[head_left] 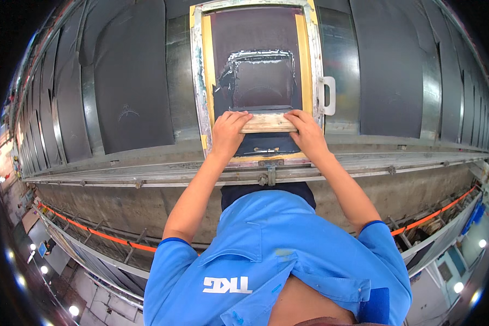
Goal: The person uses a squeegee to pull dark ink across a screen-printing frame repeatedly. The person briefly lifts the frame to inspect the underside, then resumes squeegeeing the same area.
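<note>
A wooden-handled squeegee lies crosswise over the near part of a screen printing frame. My left hand grips its left end and my right hand its right end, fingers curled over the top edge. Beyond the squeegee, the dark mesh carries a rough outline of pale, shiny ink smears. Yellowish tape runs along the inner sides of the frame. A white handle sticks out from the frame's right side. The squeegee's blade edge is hidden from view.
Dark fabric panels lie on the long metal table to the left, and more dark panels to the right. A metal rail runs along the table's near edge, close to my body. Orange strips run low behind me on both sides.
</note>
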A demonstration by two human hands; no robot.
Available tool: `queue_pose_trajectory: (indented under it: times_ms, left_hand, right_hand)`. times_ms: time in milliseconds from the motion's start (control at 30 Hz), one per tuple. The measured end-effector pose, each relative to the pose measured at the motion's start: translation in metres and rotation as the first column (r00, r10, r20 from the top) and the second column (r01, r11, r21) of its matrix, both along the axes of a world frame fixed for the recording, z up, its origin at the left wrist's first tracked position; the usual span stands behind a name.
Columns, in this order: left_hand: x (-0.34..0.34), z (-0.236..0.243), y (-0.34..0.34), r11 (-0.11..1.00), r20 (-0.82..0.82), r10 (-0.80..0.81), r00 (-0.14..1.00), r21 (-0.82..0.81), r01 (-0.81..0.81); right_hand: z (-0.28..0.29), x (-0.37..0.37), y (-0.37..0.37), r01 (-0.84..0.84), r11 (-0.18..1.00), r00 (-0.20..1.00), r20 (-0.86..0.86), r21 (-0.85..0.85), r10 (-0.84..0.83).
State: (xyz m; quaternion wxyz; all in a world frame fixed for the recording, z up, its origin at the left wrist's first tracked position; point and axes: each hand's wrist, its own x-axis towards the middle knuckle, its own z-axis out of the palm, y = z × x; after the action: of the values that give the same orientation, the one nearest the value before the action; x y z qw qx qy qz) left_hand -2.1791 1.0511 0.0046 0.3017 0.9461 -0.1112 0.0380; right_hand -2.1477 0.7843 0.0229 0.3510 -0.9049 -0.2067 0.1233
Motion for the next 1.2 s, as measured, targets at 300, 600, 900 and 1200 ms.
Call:
queue_pose_trajectory:
  times_ms: [300,600,900,1200]
  left_hand:
    - [0.182,-0.004,0.021,0.996,0.05,0.066,0.997,0.059,-0.069]
    - [0.052,-0.011,0.009,0.997,-0.032,-0.002,0.999,0.077,0.004]
    - [0.015,-0.007,0.008,0.99,-0.05,0.047,0.998,-0.133,-0.053]
    - [0.131,-0.002,0.015,0.994,-0.046,0.108,0.993,-0.014,-0.109]
  right_hand:
    - [-0.01,0.179,0.018,0.006,1.0,0.976,0.219,0.025,-0.011]
    - [-0.024,0.043,0.002,0.029,0.997,0.992,0.123,0.072,-0.037]
    - [-0.013,0.014,-0.045,0.199,0.941,0.962,-0.237,0.274,-0.134]
    - [-0.088,0.121,-0.076,0.636,0.718,0.769,-0.309,0.283,-0.559]
